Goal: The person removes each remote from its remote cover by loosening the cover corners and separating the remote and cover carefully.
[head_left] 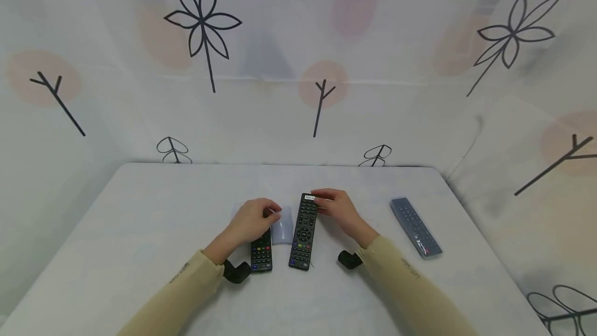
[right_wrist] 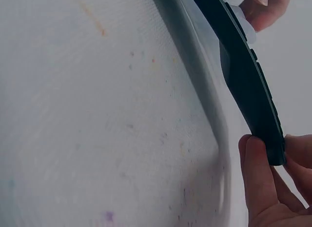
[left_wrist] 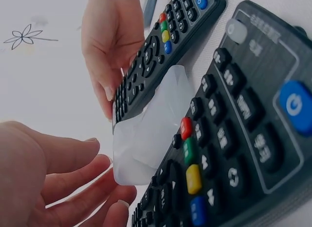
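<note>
My right hand (head_left: 344,213) pinches the far end of a black remote control (head_left: 303,237), thumb on one face and fingers on the other. In the right wrist view that remote control (right_wrist: 246,83) is tilted, its gripped end up off the white surface. My left hand (head_left: 252,220) hovers over the far end of a second black remote control (head_left: 261,256), covering part of it. Its fingers (left_wrist: 73,190) are loosely bent with nothing between them, right by a translucent plastic sleeve (left_wrist: 146,144). This crumpled sleeve lies between the two remote controls.
A third remote control (head_left: 416,228), greyish blue under a shiny clear wrap, lies at the right of the white-covered table (head_left: 163,211). A patterned white cloth (head_left: 280,118) hangs behind and beside the table. Black wrist mounts (head_left: 237,272) jut out under both sleeves.
</note>
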Motion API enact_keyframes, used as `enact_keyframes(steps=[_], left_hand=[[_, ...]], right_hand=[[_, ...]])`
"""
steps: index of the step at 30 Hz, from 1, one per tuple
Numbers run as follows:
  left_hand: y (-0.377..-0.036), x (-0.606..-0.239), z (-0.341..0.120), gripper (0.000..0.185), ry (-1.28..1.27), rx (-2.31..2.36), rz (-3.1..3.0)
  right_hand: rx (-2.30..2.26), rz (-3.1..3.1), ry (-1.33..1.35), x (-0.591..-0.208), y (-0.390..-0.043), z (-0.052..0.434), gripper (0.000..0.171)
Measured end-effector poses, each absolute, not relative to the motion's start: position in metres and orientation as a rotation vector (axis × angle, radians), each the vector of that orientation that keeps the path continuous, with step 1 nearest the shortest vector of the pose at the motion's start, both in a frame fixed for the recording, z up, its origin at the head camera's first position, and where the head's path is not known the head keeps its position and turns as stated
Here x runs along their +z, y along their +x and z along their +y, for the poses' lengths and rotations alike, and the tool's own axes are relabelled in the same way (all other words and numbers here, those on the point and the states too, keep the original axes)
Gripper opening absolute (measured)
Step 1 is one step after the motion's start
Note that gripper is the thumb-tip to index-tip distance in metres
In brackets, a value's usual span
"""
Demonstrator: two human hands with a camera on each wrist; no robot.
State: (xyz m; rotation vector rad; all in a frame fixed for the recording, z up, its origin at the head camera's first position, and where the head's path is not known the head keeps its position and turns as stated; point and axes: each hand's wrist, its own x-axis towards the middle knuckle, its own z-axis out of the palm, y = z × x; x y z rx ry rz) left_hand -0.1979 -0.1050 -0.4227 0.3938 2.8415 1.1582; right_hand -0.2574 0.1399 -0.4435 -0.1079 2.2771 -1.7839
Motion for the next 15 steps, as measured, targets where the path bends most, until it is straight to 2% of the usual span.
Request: enact_keyframes(steps=[8,15], left_hand=[[-0.1975,-0.4216,-0.1056,0.017,0.393,1.167,2.840],[-0.1979,-0.4216,-0.1057,0.018,0.395,1.144,2.846]], right_hand=[[-1.761,2.253,-0.211,-0.4471,-0.2578,0.1341,0.041],[-1.767,2.250,-0.214,-0.4499,-0.2587,0.1298,0.043]])
